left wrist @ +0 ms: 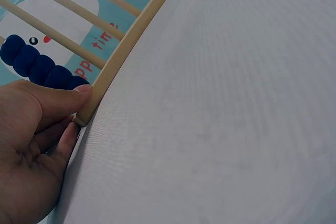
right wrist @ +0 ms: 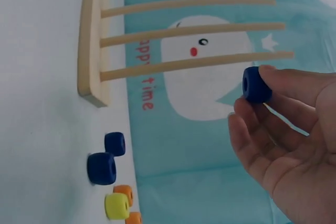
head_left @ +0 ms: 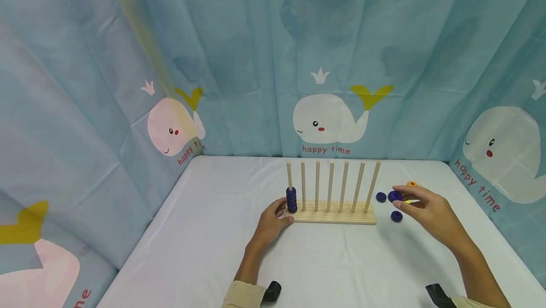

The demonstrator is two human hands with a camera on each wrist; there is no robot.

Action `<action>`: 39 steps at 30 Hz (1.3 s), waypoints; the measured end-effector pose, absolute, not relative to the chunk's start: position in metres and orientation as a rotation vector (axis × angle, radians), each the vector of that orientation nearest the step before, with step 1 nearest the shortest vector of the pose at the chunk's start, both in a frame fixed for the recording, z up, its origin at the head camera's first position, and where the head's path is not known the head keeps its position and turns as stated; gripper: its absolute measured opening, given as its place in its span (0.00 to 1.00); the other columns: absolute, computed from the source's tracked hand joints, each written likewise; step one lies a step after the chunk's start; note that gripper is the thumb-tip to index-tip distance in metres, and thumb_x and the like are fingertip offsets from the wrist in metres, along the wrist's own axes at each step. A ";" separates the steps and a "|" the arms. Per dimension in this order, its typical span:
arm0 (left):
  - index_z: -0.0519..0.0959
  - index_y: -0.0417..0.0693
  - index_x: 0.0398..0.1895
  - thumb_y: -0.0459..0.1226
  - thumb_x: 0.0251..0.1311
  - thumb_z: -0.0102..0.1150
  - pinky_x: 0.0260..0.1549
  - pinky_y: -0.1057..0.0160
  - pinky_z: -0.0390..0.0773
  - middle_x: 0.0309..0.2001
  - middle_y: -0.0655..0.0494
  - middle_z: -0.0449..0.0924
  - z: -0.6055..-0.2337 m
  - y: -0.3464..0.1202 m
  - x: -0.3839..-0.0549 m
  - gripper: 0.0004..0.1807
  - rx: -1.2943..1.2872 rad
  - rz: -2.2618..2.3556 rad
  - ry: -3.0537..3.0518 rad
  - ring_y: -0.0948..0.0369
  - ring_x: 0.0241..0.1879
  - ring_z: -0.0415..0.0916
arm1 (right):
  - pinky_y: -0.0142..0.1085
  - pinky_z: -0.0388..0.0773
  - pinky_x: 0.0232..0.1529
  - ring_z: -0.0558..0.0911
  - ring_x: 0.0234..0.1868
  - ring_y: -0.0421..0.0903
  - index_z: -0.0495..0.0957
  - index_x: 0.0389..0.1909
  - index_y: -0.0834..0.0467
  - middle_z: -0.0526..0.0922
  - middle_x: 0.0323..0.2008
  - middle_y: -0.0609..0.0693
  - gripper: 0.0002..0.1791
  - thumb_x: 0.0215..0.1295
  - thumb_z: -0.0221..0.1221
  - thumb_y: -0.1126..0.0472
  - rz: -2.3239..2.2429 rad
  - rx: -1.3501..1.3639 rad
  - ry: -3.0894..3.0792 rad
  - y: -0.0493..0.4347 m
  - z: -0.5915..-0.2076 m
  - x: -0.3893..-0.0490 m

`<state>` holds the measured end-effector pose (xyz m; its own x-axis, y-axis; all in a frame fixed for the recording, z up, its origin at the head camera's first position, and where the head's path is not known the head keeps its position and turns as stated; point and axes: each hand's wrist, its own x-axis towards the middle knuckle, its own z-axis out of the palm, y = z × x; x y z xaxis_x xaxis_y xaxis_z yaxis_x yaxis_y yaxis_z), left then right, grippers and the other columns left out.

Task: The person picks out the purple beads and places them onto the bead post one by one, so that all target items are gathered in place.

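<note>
A wooden base point(head_left: 332, 218) with several upright pegs stands on the white table. Dark blue beads point(head_left: 291, 200) are stacked on its leftmost peg. My left hand point(head_left: 271, 220) grips the base's left end, thumb at the front edge, as the left wrist view point(left wrist: 37, 135) also shows. Above the table, right of the base, my right hand point(head_left: 435, 213) pinches one blue bead point(right wrist: 256, 85) between thumb and fingers. The bead's hole is visible in the right wrist view. Two more blue beads point(head_left: 381, 197) lie on the table near that hand.
Beyond the right hand lie orange beads point(right wrist: 123, 192) and a yellow bead point(right wrist: 117, 206), partly hidden in the head view. A blue curtain point(head_left: 247, 123) with printed whales hangs behind and beside the table point(head_left: 204, 232).
</note>
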<state>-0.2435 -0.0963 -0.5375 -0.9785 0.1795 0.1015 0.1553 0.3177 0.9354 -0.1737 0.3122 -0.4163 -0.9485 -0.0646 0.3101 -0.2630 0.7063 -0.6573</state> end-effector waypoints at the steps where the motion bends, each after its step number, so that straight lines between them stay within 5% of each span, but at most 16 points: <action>1: 0.68 0.35 0.76 0.31 0.67 0.70 0.74 0.55 0.75 0.73 0.37 0.72 -0.537 -0.096 -0.243 0.36 0.321 1.795 2.532 0.42 0.73 0.71 | 0.24 0.85 0.38 0.85 0.39 0.31 0.81 0.65 0.58 0.87 0.53 0.58 0.24 0.74 0.68 0.53 1.081 0.267 -2.643 0.311 -0.415 -0.174; 6: 0.68 0.35 0.77 0.30 0.67 0.70 0.74 0.57 0.75 0.73 0.37 0.72 -0.536 -0.096 -0.243 0.36 0.322 1.796 2.525 0.43 0.73 0.71 | 0.22 0.84 0.39 0.85 0.40 0.31 0.82 0.64 0.57 0.86 0.50 0.51 0.22 0.74 0.67 0.54 1.072 0.311 -2.591 0.303 -0.407 -0.174; 19: 0.68 0.38 0.77 0.31 0.67 0.70 0.73 0.62 0.75 0.73 0.41 0.73 -0.536 -0.097 -0.245 0.36 0.316 1.774 2.521 0.46 0.73 0.71 | 0.11 0.78 0.48 0.78 0.48 0.22 0.82 0.65 0.60 0.85 0.53 0.52 0.21 0.73 0.67 0.63 1.085 0.460 -2.430 0.278 -0.393 -0.181; 39: 0.68 0.37 0.77 0.31 0.67 0.70 0.73 0.60 0.75 0.73 0.40 0.73 -0.534 -0.096 -0.244 0.36 0.302 1.790 2.512 0.45 0.73 0.71 | 0.13 0.80 0.51 0.79 0.52 0.26 0.80 0.67 0.60 0.82 0.57 0.56 0.23 0.72 0.67 0.66 1.265 0.520 -2.328 0.233 -0.369 -0.194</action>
<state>-0.2439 -0.0962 -0.5335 -0.9801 0.1823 0.0783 0.1335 0.3141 0.9400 -0.1939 0.2328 -0.3691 -0.8335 -0.1162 0.5401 -0.5163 0.5116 -0.6868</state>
